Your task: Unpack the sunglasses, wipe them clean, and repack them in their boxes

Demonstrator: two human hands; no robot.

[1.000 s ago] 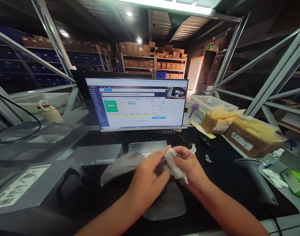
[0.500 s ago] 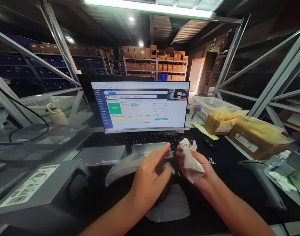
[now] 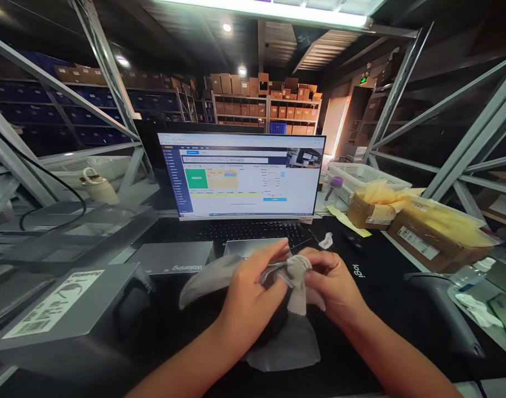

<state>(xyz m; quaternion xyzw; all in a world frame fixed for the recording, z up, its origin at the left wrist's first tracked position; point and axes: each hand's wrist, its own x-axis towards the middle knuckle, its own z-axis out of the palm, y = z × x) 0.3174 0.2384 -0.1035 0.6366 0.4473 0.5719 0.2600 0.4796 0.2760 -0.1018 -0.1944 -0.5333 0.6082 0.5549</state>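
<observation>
In the head view my right hand pinches a white cleaning cloth with zigzag edges. The cloth is bunched against something by my left thumb. My left hand is curled at the middle of the desk around an item with a greyish, see-through edge; fingers and cloth hide most of it. A frosted plastic sheet or bag lies below the hands, and another frosted piece spreads out left of my left hand. Beyond the hands a small white label-like scrap lies on the black mat.
A monitor and keyboard stand ahead. Grey boxes sit at left, one a flat grey box. To the right are a mouse, a scanner, a clear bottle and a carton holding yellow material.
My right hand has moved left and brought the cloth against what my left hand holds. The small white scrap now lies on the mat. The view has shifted slightly.
</observation>
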